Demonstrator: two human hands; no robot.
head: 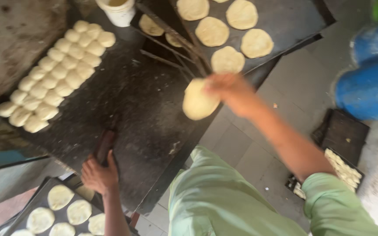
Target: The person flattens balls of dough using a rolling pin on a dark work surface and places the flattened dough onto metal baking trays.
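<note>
My right hand [230, 89] is stretched forward and holds a flat round of pale dough [197, 102] by its edge, above the far edge of the dark worktop [141, 100]. Just beyond it lies a black tray [285, 17] with several flattened dough rounds. My left hand [99, 175] rests near the worktop's near edge, its fingers on a dark rolling pin [105, 146]. Several rows of small dough balls [55, 76] sit packed together on the worktop's left side.
A second black tray [44, 192] with flattened rounds sits at the lower left. A white cup [119, 11] stands at the top. Blue barrels [370, 78] stand at the right on the tiled floor [294, 87], with more dark trays [342, 135] below them.
</note>
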